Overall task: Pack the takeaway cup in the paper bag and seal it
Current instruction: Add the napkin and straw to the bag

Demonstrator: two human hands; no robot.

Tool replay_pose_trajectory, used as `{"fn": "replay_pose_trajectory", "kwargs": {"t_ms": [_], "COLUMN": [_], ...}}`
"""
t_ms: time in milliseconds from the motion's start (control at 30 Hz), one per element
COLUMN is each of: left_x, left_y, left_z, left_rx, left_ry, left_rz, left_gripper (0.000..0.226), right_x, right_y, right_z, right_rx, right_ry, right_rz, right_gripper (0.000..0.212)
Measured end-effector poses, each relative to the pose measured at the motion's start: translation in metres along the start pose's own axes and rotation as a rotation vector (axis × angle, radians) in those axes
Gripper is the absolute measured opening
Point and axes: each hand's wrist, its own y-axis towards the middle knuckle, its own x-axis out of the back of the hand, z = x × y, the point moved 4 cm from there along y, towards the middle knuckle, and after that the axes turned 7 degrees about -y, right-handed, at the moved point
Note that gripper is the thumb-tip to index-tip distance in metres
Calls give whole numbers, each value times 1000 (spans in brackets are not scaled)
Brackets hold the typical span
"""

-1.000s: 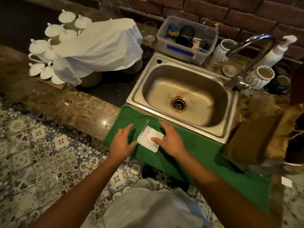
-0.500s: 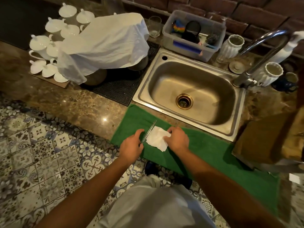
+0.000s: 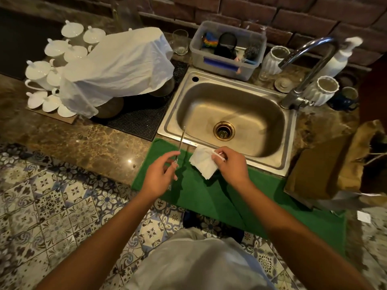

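So the person is standing at a marble worktop (image 3: 83, 143) with both hands out over a green towel (image 3: 209, 195) that's spread along the near edge, right in front of the steel sink (image 3: 230, 114). The left hand (image 3: 159, 174) has its fingers curled round a long, thin, clear thing that looks like a wrapped straw (image 3: 181, 141); it's held roughly upright and tilted a bit, with the far end reaching up over the sink rim. The right hand (image 3: 232, 166) is pinching a white paper napkin (image 3: 204, 164) between thumb and fingertips, and the napkin hangs off the left side of that hand, just above the towel. The two hands are close but not touching.

The brown paper bag (image 3: 322, 170) is off at the right edge of the worktop, lying well apart from both hands, partly cut off by the frame. I honestly can't make out a takeaway cup anywhere, and can't tell whether it's in the bag.

Other stuff: far left there's a bunch of white lidded cups (image 3: 54, 65) with a white cloth (image 3: 121, 65) draped over whatever's stacked next to them, sitting on a black mat (image 3: 146, 114). Behind the sink is a grey plastic tub (image 3: 226, 59) of cleaning bits, a drinking glass (image 3: 180, 41), two white ribbed pots (image 3: 324, 91) and the tap (image 3: 310, 65). Patterned tile floor (image 3: 52, 206) below.
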Motion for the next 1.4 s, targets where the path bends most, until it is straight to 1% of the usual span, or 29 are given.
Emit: {"fn": "replay_pose_trajectory", "kwargs": {"t_ms": [167, 267, 367, 433, 600, 767, 800, 833, 967, 1000, 1067, 1167, 1300, 1400], "left_x": [-27, -53, -85, -106, -169, -232, -245, -257, -307, -317, -336, -355, -360, -357], "left_y": [21, 30, 33, 30, 15, 8, 6, 3, -7, -8, -9, -12, -13, -10], "left_z": [-64, -106, -147, -171, -218, -241, -245, -248, -254, -254, -256, -254, -251, -250], "left_rx": [-80, -134, -166, -198, -268, -305, -309, -317, -346, -350, -370, -405, -437, -436], "left_ry": [-206, -315, -386, -392, -313, -206, -151, -83, 220, 302, 410, 448, 420, 388], "left_rz": [52, 81, 106, 128, 206, 240, 246, 247, 263, 261, 262, 276, 239, 192], "left_gripper": [37, 46, 49, 47, 41, 25, 28, 38, 86, 94, 103, 99, 82, 72], "right_x": [77, 129, 181, 211, 272, 320, 327, 334, 350, 352, 357, 362, 360, 357], "right_y": [-11, -31, -58, -77, -111, -130, -132, -134, -139, -140, -139, -137, -129, -123], "right_z": [2, 2, -6, -16, -61, -104, -112, -121, -151, -157, -167, -178, -187, -193], "right_rx": [79, 139, 194, 198, 148, 118, 111, 101, 66, 59, 46, 9, 1, 14], "right_ry": [182, 333, 398, 431, 417, 460, 467, 467, 469, 484, 504, 521, 537, 519], "right_rz": [-118, -164, -277, -350, -466, -622, -648, -674, -765, -786, -834, -876, -838, -808], "right_gripper": [23, 29, 30, 30, 32, 30, 30, 32, 37, 38, 40, 41, 40, 34]}}
